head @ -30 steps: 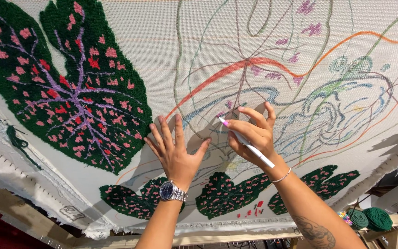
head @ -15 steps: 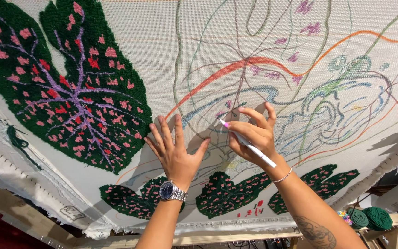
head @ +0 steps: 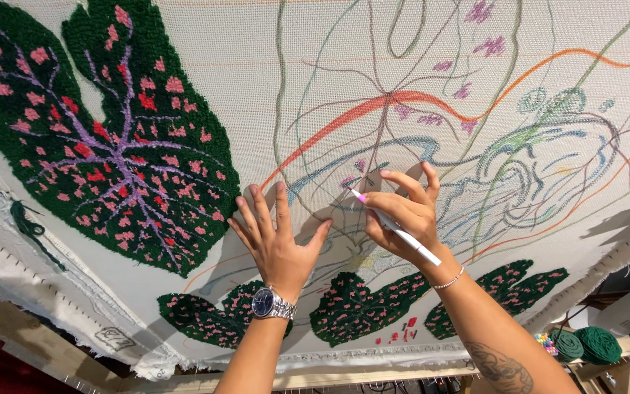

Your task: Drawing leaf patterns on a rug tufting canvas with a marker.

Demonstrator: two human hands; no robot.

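The right hand point(head: 402, 219) is pinching a white marker with a pink tip point(head: 395, 228) between thumb and fingers, and the tip is touching the stretched cream backing cloth point(head: 257, 87) near the middle of the design, just beside a small pink-and-green sketched sprig. The left hand point(head: 278, 244) is holding nothing; it is lying flat with fingers spread wide against the cloth just left of the marker, a silver wristwatch point(head: 267, 303) showing on that wrist.

Judging by how the cloth is looking, the work is sitting roughly part-way: a large dark green leaf with pink spots and purple veins point(head: 103, 138) is already tufted at the upper left, and three smaller green leaves point(head: 362, 306) are filling the lower edge. The centre and right are showing only drawn outlines point(head: 432, 102) in orange, green, blue and purple, with no pile yet.

Further out, the cloth is hanging over a wooden frame point(head: 329, 379) along the bottom. At the lower right, green yarn balls point(head: 585, 344) are resting on the frame beside a small cluster of coloured pins. No packages or signs are showing; a small dark drawn mark point(head: 111, 338) is sitting on the cloth's lower left margin, too small to read.
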